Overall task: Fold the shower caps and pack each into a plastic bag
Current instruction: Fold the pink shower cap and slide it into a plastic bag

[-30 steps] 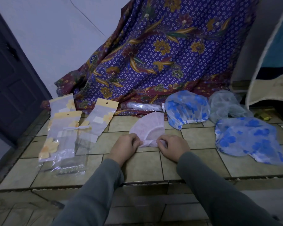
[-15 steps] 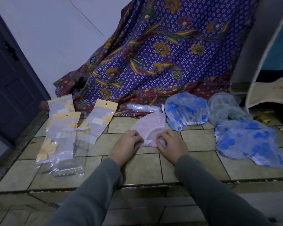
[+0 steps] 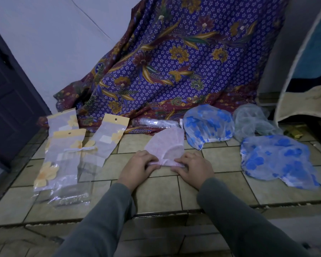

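A pale pink shower cap [image 3: 167, 143], folded into a wedge, lies on the tiled floor in front of me. My left hand [image 3: 139, 167] pinches its near left corner and my right hand [image 3: 193, 168] pinches its near right corner, both along the gathered hem. Two blue-flowered caps lie to the right, one behind [image 3: 208, 125] and one nearer [image 3: 274, 160], with a clear cap [image 3: 252, 123] between them at the back. Plastic bags with yellow headers [image 3: 67, 151] lie in a loose pile to the left.
A purple flowered cloth [image 3: 174, 67] hangs down behind the caps. A dark door [image 3: 9, 97] stands at the left. A rolled clear packet [image 3: 157, 123] lies at the cloth's foot. A step edge [image 3: 165, 213] crosses the floor below my hands.
Both hands have slid a little along the pink cap's near edge, pressing its hem narrower. The cap stays in the same spot.
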Available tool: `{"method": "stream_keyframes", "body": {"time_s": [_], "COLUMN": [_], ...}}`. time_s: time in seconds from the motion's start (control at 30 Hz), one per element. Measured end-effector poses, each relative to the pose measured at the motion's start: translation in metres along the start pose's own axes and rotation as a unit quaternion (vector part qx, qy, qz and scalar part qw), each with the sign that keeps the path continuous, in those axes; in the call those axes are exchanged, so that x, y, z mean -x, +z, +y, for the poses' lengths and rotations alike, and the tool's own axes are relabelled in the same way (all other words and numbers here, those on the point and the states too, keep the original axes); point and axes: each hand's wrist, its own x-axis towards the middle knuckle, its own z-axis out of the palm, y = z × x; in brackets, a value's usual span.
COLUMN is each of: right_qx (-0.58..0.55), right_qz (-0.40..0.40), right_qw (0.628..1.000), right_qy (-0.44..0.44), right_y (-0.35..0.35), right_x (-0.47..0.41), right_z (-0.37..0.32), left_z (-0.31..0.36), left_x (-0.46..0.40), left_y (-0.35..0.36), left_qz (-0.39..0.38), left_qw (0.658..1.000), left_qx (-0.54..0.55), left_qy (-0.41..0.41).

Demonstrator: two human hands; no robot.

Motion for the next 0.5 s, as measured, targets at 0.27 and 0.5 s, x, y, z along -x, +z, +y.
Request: {"method": "stream_keyframes", "body": {"time_s": [0.27, 0.5], "right_qx": [0.002, -0.005], "right_qz": [0.026, -0.004], "right_qw": [1.000, 0.999], "right_qy": [-0.014, 0.031], "right_y": [0.002, -0.005], "right_x": [0.000, -0.013], "right_z": [0.004, 0.000], "left_z": [0.003, 0.005], "left_x": [0.008, 0.001], "left_y": [-0.002, -0.003], "left_qz": [0.006, 0.010], "left_qw": [1.000, 1.000], "left_qx": [-0.003, -0.018], "left_qy": [0.013, -0.022]}}
